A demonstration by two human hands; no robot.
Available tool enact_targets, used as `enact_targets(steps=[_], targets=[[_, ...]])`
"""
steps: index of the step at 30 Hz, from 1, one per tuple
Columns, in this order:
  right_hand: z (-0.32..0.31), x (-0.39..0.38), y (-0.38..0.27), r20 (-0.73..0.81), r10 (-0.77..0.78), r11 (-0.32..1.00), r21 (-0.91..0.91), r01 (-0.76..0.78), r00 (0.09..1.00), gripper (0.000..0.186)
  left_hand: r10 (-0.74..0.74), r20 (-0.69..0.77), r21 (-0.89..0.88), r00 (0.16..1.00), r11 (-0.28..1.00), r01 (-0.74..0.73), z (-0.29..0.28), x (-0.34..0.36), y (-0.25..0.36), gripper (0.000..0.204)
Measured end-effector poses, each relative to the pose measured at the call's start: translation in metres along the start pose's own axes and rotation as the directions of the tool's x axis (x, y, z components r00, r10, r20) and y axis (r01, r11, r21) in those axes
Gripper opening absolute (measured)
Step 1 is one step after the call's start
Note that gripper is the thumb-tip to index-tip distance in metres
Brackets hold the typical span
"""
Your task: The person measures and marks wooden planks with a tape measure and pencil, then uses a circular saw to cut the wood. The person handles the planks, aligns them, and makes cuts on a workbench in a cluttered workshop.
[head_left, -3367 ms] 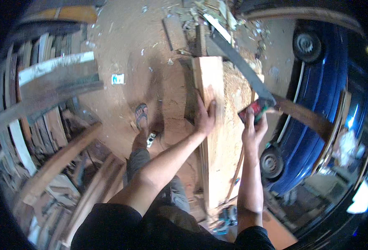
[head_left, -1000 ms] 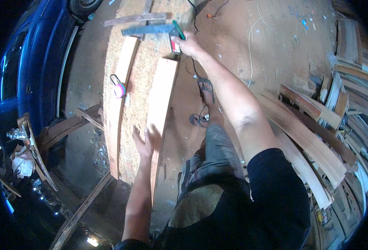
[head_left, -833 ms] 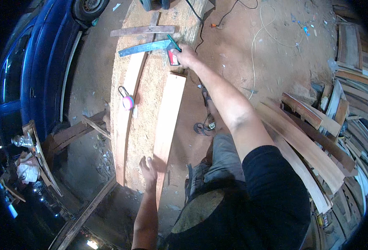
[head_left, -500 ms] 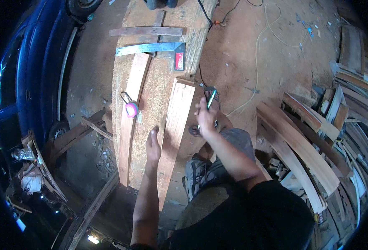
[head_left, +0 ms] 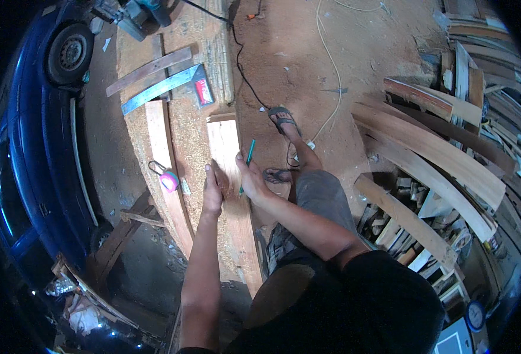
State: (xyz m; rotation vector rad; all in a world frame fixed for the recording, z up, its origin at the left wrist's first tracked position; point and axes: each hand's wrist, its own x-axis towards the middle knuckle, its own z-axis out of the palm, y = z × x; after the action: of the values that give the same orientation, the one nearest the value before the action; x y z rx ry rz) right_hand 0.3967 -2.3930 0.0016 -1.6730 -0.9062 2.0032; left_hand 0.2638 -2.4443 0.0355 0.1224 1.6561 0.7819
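A reddish-brown wooden board [head_left: 223, 138] lies lengthwise on the sawdust-covered bench, another beneath its far end. My left hand [head_left: 213, 193] is at its left edge, fingers stretched out, holding nothing. At the right edge, my right hand [head_left: 253, 182] has a thin green pencil [head_left: 250, 152] between its fingers, point end downward. Whether either palm presses on the wood I cannot tell. A second long board [head_left: 161, 138] runs along the left side, with a pink tape measure [head_left: 169, 182] with a black loop on it. Beyond lies a try square [head_left: 202, 91], its metal blade pointing left.
Dark wooden strips [head_left: 154, 69] cross near the bench's [head_left: 184, 29] far end, where a power tool [head_left: 125, 19] stands. A black cable [head_left: 241, 59] hangs along the right side. Stacked planks [head_left: 431, 153] fill the floor at right; a blue car [head_left: 42, 135] stands at left.
My right hand has come in from the right to the board's edge with the pencil. My left hand remains by the left edge. The view has turned, shifting the bench leftward.
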Motion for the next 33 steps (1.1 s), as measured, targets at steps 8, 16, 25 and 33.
enact_targets(steps=[8, 16, 25, 33], targets=[[0.006, -0.002, 0.005, 0.040, 0.042, 0.993, 0.110, -0.046, 0.998, 0.055, -0.008, -0.022, -0.049, 1.000, 0.999, 0.007, 0.018, -0.013, 0.015, 0.082], [0.001, -0.002, 0.004, 0.190, -0.003, 0.998, 0.060, -0.008, 0.982, 0.073, 0.005, -0.007, -0.093, 1.000, 0.996, -0.005, 0.022, -0.017, 0.017, 0.082], [-0.007, -0.014, -0.034, 0.222, -0.020, 0.999, 0.046, 0.010, 0.975, 0.069, 0.015, 0.044, -0.107, 0.999, 0.994, -0.010, 0.020, -0.015, 0.019, 0.083], [-0.003, -0.005, -0.024, 0.253, 0.027, 0.996, -0.085, -0.006, 0.967, 0.079, 0.035, 0.075, -0.156, 0.997, 0.987, -0.022, 0.018, -0.014, 0.017, 0.086]])
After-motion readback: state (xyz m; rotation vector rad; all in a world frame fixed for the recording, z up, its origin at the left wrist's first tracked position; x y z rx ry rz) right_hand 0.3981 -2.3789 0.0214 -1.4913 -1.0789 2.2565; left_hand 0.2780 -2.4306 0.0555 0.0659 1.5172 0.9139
